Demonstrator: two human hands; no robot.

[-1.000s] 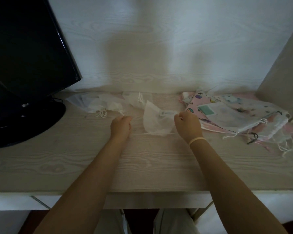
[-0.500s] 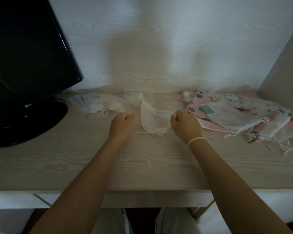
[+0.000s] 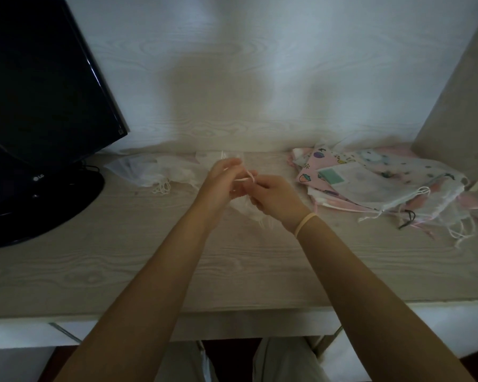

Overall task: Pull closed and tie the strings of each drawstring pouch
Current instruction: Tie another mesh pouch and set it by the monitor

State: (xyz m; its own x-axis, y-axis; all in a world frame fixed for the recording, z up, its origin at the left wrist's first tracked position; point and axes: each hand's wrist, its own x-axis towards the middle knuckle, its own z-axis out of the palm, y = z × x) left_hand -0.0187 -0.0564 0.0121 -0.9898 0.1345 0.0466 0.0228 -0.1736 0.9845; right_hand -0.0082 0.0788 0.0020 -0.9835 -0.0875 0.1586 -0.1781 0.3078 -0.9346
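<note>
Pouch (image 3: 250, 209) and hands above a pale wood-grain desk (image 3: 122, 266).

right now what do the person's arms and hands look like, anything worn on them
Both forearms are bare, with no sleeves in view. The right hand has a thin, pale band around its wrist, plain and unmarked, like a rubber band or slim bracelet. The left hand and its wrist carry nothing: no ring, watch or glove shows. The dim light hides finer detail such as the nails.
</note>
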